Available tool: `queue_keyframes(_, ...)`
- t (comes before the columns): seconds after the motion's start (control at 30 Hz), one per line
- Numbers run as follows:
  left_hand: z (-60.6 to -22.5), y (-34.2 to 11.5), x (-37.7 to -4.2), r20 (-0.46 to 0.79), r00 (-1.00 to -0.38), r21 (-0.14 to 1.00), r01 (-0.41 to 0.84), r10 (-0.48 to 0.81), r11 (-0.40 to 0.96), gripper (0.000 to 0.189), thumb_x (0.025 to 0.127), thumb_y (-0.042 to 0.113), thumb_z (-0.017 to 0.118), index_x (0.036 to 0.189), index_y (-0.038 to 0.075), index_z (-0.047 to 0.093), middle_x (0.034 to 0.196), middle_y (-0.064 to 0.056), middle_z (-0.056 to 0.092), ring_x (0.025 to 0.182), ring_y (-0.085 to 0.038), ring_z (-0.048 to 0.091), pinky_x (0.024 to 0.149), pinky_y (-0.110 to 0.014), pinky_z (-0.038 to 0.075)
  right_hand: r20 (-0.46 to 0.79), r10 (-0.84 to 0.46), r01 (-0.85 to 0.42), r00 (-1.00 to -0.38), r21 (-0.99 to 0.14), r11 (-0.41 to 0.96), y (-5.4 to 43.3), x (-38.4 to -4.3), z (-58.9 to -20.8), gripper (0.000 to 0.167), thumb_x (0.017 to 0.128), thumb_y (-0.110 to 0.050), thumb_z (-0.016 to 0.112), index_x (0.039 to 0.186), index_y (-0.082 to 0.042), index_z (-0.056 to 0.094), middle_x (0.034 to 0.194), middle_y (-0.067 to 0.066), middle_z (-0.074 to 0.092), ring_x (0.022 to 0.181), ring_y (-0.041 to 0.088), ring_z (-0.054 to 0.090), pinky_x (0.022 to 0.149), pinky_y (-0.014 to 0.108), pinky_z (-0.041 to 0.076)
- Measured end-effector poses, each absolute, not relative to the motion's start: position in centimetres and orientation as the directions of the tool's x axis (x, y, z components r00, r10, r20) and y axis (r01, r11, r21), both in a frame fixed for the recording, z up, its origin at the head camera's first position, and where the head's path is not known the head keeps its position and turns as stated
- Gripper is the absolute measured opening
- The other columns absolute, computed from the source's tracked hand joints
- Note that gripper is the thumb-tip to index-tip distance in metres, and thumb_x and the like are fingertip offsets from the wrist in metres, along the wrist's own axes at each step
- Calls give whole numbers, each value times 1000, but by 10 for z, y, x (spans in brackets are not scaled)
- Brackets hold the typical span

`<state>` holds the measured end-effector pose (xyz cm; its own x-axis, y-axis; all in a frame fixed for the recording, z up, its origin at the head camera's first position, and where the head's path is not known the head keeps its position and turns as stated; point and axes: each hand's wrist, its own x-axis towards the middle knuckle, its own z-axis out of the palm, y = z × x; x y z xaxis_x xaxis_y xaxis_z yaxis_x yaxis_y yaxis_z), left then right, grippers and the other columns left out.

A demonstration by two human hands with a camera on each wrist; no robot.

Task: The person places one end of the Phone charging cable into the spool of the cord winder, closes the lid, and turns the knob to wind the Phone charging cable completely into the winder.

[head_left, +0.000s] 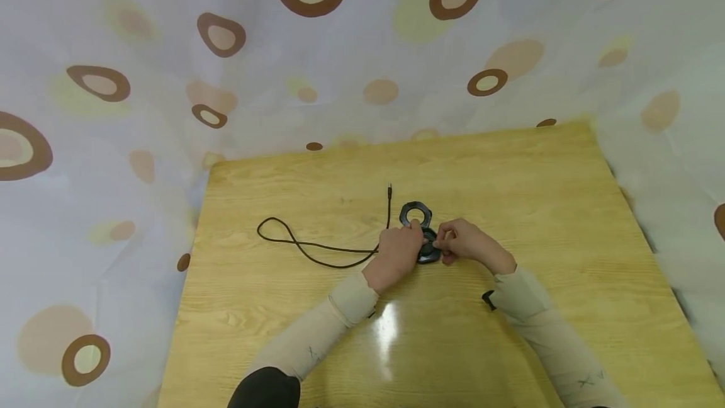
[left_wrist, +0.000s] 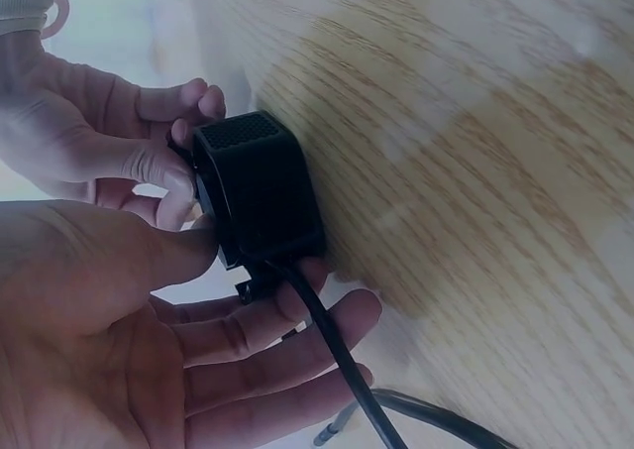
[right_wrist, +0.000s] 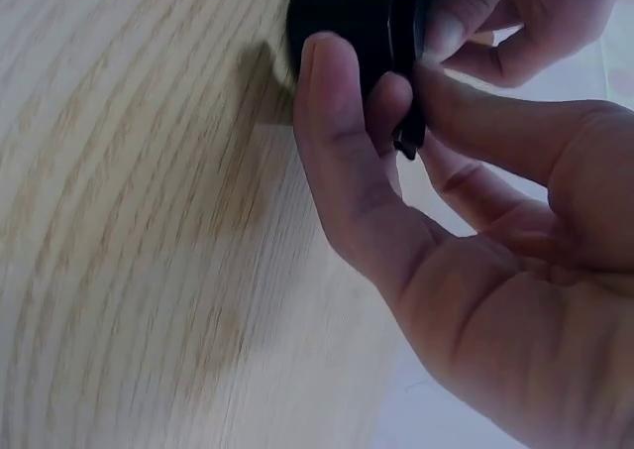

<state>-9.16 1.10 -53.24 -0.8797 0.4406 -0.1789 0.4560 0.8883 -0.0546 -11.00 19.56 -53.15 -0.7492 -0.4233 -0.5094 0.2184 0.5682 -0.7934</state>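
A small black device point(head_left: 428, 257) with an octagonal outline lies under both hands, its ring-shaped lid point(head_left: 404, 214) swung out on the far side. My left hand point(head_left: 399, 247) grips its side; in the left wrist view the thumb is on the upper face and fingers curl round the thick black body point(left_wrist: 267, 186). From the opposite side, my right hand point(head_left: 461, 241) pinches the device's edge, with thumb and bent fingers on the black casing point(right_wrist: 342, 13) in the right wrist view. Fingers hide whatever lies inside. A black cable point(left_wrist: 342, 355) comes out beside the left fingers.
The cable loops leftward over the wooden table point(head_left: 272, 307) and ends in a plug point(head_left: 389, 192) beyond the left hand. A patterned sheet point(head_left: 340, 68) rises behind the table's back edge and at both sides.
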Motion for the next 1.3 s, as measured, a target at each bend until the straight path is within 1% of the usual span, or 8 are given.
queue_keyframes(0.2,-534,11,-89,-202,-877,-30,450,435,892,34,113,43,44,98,16,57,65,3,65,50,-11,58,43,-28,41,-555,-463,269,-691,-792,548,198,-117,-529,18,105,-3,61,91,7,63,70,8,64,70,20,76,74,41,66)
queue_keyframes(0.33,-534,11,-91,-196,-876,-28,454,440,891,35,113,44,43,97,16,58,65,3,65,50,-11,58,44,-28,42,-562,-458,254,-689,-779,574,197,-121,-523,18,105,-4,63,92,8,66,70,7,64,69,20,75,75,43,66)
queue_keyframes(0.53,-532,9,-93,-216,-873,-21,451,437,892,35,112,44,44,99,14,56,65,2,63,47,-11,48,42,-27,36,-497,-458,151,-738,-782,605,200,-116,-530,22,106,-10,63,98,9,73,75,12,71,70,18,74,71,37,64)
queue_keyframes(0.67,-532,11,-94,-227,-870,-23,455,438,890,37,112,45,43,105,13,59,70,1,69,51,-13,59,44,-28,44,-481,-446,174,-755,-802,572,209,-110,-530,23,106,-7,61,112,13,71,91,22,76,80,24,77,77,40,65)
queue_keyframes(0.77,-533,12,-94,-245,-866,-9,451,436,892,37,112,46,43,110,12,59,78,-1,74,60,-17,69,49,-32,52,-474,-420,199,-774,-812,549,214,-105,-529,24,106,-5,60,116,14,69,99,26,76,86,28,77,79,42,65)
queue_keyframes(1.0,-532,12,-94,-220,-862,-10,469,456,883,37,112,46,44,107,12,58,71,0,70,54,-17,65,46,-32,49,-401,-322,123,-858,-767,630,212,-99,-533,18,106,-8,62,110,7,72,94,21,77,84,29,75,75,31,58)
queue_keyframes(1.13,-533,12,-94,-214,-860,-15,477,463,879,37,112,46,44,107,12,59,66,1,66,50,-16,61,44,-31,46,-393,-295,123,-871,-755,645,210,-98,-536,18,106,-9,61,110,6,71,92,19,77,82,27,75,75,31,57)
queue_keyframes(1.3,-531,12,-94,-226,-860,-19,474,458,880,38,112,47,44,106,13,58,61,3,59,46,-15,55,42,-30,40,-403,-309,124,-861,-756,643,210,-99,-537,20,107,-9,60,112,7,70,91,19,76,80,25,73,72,29,55)
